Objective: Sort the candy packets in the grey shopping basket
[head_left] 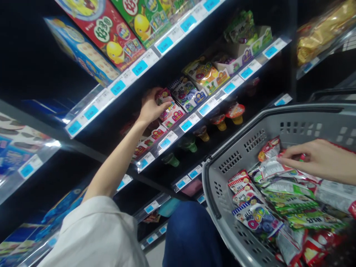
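My left hand (151, 105) reaches up to the middle shelf and its fingers are closed round a pink snack pack (164, 97) at the front of a row of similar packs (174, 115). My right hand (317, 157) is over the grey shopping basket (236, 155), fingers pinched on a red-and-white packet (271, 167) lying on top of the pile. The basket holds several snack packets (283, 207), green, red and blue.
Shelves with blue price tags (164, 44) run diagonally. Boxes with yellow ducks (111, 33) stand on the upper shelf, colourful candy boxes (207, 76) beside my left hand, small jelly cups (235, 111) on the shelf below. My knee in blue trousers (189, 233) is next to the basket.
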A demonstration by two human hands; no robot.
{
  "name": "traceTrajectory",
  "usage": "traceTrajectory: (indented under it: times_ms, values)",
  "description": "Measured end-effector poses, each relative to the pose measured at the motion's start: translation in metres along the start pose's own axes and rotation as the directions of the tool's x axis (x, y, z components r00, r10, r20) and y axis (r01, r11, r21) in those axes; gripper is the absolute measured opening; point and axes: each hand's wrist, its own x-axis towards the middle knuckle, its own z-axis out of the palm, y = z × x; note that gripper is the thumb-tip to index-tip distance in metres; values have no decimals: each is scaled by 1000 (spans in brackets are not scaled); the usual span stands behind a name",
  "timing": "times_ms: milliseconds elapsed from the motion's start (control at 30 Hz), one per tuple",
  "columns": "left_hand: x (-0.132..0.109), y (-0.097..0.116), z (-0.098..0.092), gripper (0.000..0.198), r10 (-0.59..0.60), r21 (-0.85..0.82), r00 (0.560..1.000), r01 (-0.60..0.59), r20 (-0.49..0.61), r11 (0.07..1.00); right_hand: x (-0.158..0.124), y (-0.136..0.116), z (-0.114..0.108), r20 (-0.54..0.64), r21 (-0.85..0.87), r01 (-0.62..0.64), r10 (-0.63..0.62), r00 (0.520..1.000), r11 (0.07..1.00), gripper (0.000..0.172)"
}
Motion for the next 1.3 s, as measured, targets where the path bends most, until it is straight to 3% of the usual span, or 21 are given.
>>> traceTrajectory:
  times_ms: [100,167,267,367,500,633,700,833,900,1000,1167,1233,1300]
  values:
    - [-23,21,-6,62,105,54,984,-98,-147,994,0,-2,-1,69,-1,6,-6,998,1000,58]
    - [-39,36,-9,52,189,81,970,-178,-154,981,0,-2,-2,58,-13,-8,8,998,1000,59]
    - [-59,55,-9,44,325,90,944,-320,-50,943,-1,-2,-3,53,-32,-28,30,998,999,61]
    - [-73,70,0,44,463,102,878,-475,121,874,-3,-1,-4,50,-98,24,-19,999,995,64]
    - [-89,95,30,53,614,55,705,-671,354,739,-6,-3,-3,57,-196,71,-61,997,978,70]
    - [-103,122,76,54,680,-180,537,-703,499,688,-5,-5,-1,72,-290,51,-32,997,956,80]
    - [-107,132,103,47,723,-302,464,-690,512,657,-3,-5,-1,75,-352,38,-12,997,935,76]
    - [-110,150,159,25,801,-435,331,-703,500,562,-3,0,-2,120,-426,105,-59,991,899,41]
    - [-113,163,186,21,808,-473,258,-701,530,534,-3,2,-2,129,-433,133,-85,988,892,33]
    - [-124,188,222,28,777,-524,135,-666,615,531,-6,5,-2,135,-458,153,-101,986,876,37]
    - [-159,224,262,28,714,-617,-44,-543,699,570,-9,10,-2,110,-458,250,-225,968,853,77]
    - [-174,231,271,22,705,-657,-130,-510,697,555,-11,11,-1,77,-415,281,-275,958,865,76]
    - [-188,235,276,18,700,-697,-228,-503,677,510,-15,13,1,32,-330,189,-189,982,925,67]
